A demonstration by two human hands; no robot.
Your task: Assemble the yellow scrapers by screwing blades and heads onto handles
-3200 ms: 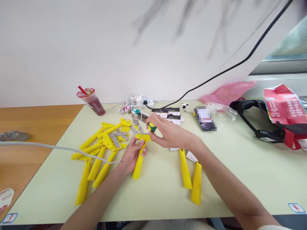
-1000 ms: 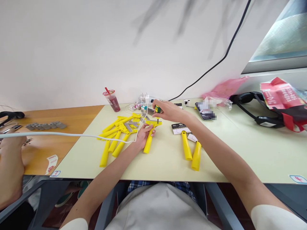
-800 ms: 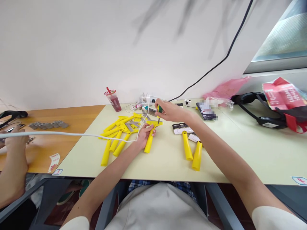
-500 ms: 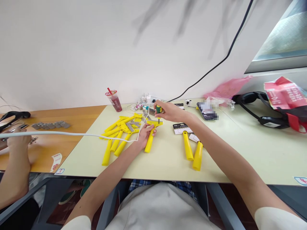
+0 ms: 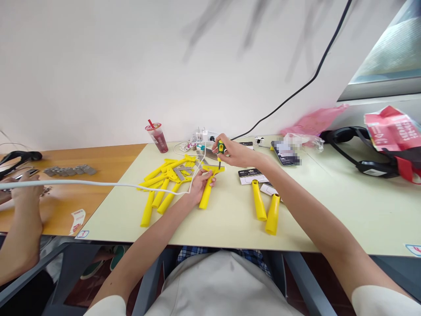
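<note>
My left hand (image 5: 199, 186) is closed around a yellow scraper (image 5: 205, 196), its wide head pointing away from me and its handle toward me. In my right hand (image 5: 233, 150) is a green and yellow screwdriver (image 5: 221, 148), held upright with its tip down at the scraper's head. Whether the tip sits in a screw is too small to tell. Left of my left hand lies a pile of yellow scrapers (image 5: 167, 177), some with grey metal blades. Two yellow handles (image 5: 259, 201) rest to the right, beside black and white packaging cards (image 5: 251, 176).
A lidded cup with a red straw (image 5: 158, 138) stands at the back left. Behind my hands are chargers and white cables (image 5: 201, 135). A phone (image 5: 285, 153), pink bag and black headset (image 5: 371, 166) lie to the right. Another person's hand (image 5: 26, 193) works at the left table.
My right hand has shifted slightly and its fingers have turned, showing more of the screwdriver's handle. My left hand keeps holding the scraper in nearly the same place.
</note>
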